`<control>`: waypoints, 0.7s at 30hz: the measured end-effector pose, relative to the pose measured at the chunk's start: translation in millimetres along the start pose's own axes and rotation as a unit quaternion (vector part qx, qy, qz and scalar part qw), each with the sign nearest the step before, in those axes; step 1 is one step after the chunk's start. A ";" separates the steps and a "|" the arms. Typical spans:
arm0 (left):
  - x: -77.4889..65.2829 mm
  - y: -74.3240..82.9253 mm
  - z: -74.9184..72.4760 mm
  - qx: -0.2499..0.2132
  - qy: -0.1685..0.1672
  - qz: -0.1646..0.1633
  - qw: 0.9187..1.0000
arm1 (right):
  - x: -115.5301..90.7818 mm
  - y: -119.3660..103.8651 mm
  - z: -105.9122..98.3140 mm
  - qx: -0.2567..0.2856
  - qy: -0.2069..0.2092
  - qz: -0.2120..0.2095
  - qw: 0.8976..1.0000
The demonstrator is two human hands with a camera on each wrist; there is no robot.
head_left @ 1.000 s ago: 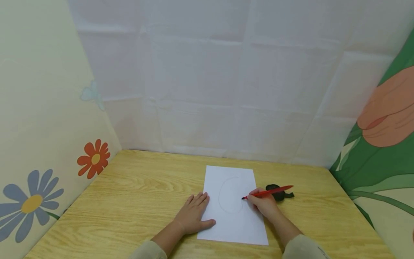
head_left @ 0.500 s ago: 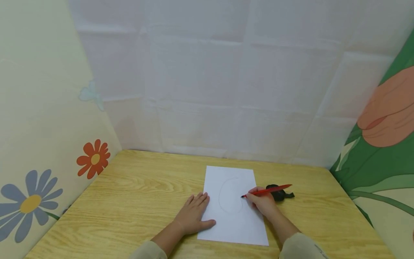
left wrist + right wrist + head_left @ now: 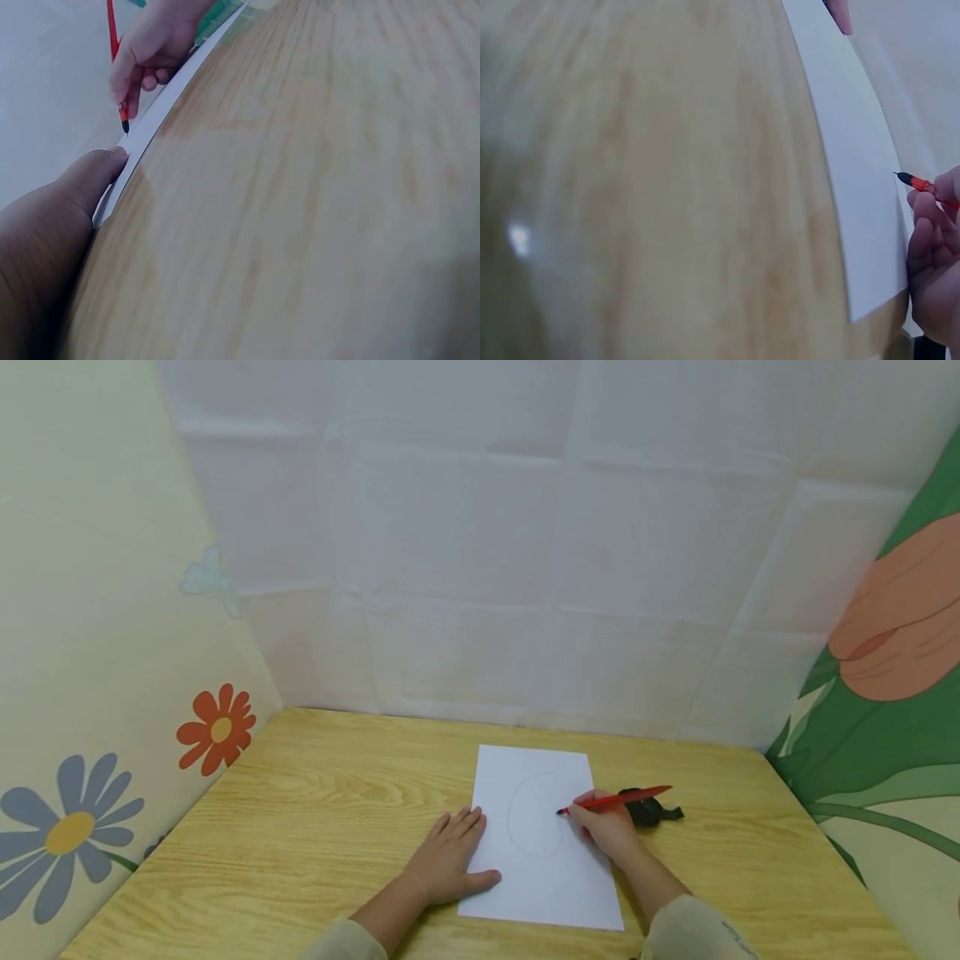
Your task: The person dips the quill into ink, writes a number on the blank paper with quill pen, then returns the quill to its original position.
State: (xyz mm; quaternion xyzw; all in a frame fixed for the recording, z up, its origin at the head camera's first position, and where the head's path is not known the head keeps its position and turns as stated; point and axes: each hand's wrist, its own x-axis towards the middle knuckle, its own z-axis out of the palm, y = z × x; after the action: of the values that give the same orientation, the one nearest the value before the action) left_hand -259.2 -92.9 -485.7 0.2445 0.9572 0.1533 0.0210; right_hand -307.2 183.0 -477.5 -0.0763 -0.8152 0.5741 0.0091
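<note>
A sheet of white paper (image 3: 540,893) lies on the table. A thin faint curve (image 3: 509,817), rounded at the left and bottom, is drawn on it. My right hand (image 3: 613,833) pinches a red pen (image 3: 637,795) with a black tip near that end. The tip is at the paper, inside the right side of the curve, and the shaft slants up to the right. My left hand (image 3: 446,862) lies flat with fingers spread across the sheet's left edge, its thumb on the paper. In the left wrist view the pen (image 3: 112,30) stands nearly upright.
Just beyond my right hand sits a dark rounded thing (image 3: 647,814) with a short stub, partly hidden by the hand and pen. A wood-grain table (image 3: 337,793) reaches back to a creased white sheet (image 3: 480,568). Flower-patterned panels (image 3: 82,652) flank both sides.
My right hand has moved the pen tip slightly up and to the left over the paper. The left hand has stayed where it was.
</note>
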 end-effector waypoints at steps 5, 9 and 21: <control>-0.7 0.8 -1.2 -0.001 0.002 -0.001 1.000 | -0.8 -2.5 2.4 0.014 0.001 -0.002 1.000; -1.1 1.6 -2.2 -0.003 -0.002 -0.002 1.000 | 0.0 -4.2 4.6 0.012 0.002 0.000 1.000; -1.4 1.9 -2.8 -0.007 -0.007 -0.002 1.000 | 4.4 -7.4 9.7 0.006 -0.003 0.007 1.000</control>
State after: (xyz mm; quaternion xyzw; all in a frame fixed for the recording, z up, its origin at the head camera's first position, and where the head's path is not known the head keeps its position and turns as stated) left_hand -257.4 -92.8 -482.5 0.2433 0.9565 0.1583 0.0299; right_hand -313.4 172.1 -474.1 -0.0802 -0.8113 0.5791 0.0033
